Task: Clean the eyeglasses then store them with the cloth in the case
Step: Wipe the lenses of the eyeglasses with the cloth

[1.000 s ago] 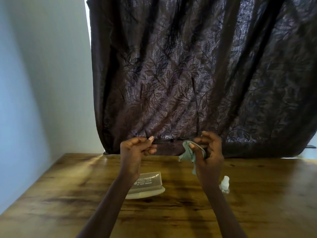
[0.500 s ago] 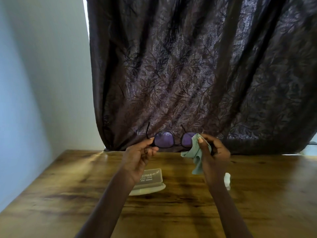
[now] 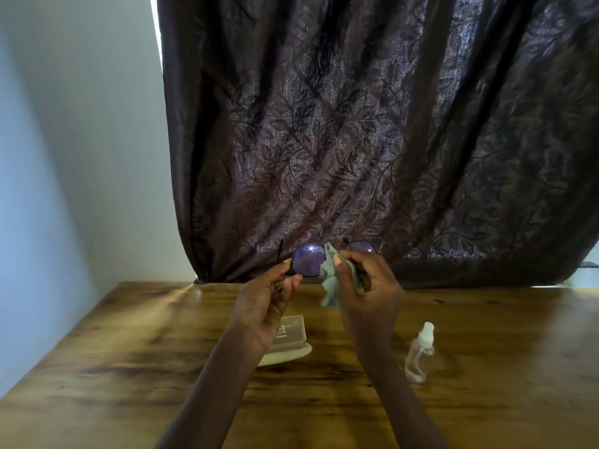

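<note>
Right now the dark-framed eyeglasses with purple-sheened lenses are held up in the air above the far edge of the brown wooden table, in front of the dark leaf-patterned curtain. Their long axis runs side to side between the two hands, with the temple arms sticking up and away.

The left hand pinches the frame at its left end, thumb and forefinger curled onto the corner by the hinge. The right hand has its fingers closed around a crumpled grey-green cleaning cloth, the thumb pressing it near the bridge. The cloth touches the inner edge of the exposed left lens. The other lens shows only as a sliver above the right knuckles; whether the cloth covers it I cannot tell.

Cleaning looks to be under way, with storage not yet begun. The next wipe likely turns on the cloth lying just to the right of the bare lens, so a short sweep leftward along the frame would cover it while the left pinch steadies that end.

A pale cream hard case with a translucent lid lies on the table directly under the left wrist, so that hand is nearer to it. A small clear spray bottle stands to the right of the right forearm.
</note>
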